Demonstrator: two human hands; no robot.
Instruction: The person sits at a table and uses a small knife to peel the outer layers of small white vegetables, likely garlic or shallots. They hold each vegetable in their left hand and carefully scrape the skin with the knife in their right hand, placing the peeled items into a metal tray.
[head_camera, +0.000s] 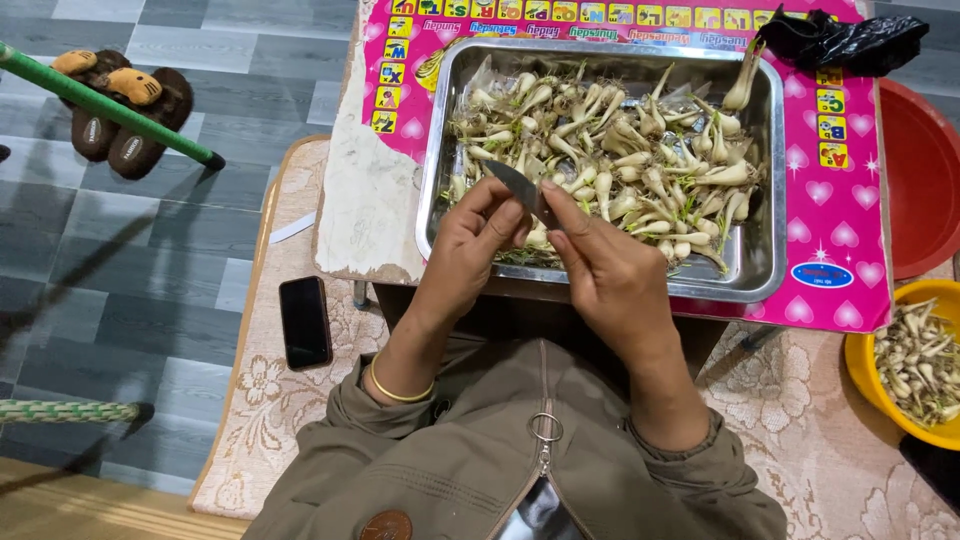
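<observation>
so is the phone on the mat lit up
No, the phone lies on the patterned mat left of the left hand with its screen dark.

We see a dull grey metal blade between our fingers, a shiny steel tray just beyond them, and glossy printed pink counter under it; matt patterned cloth lies below.
</observation>
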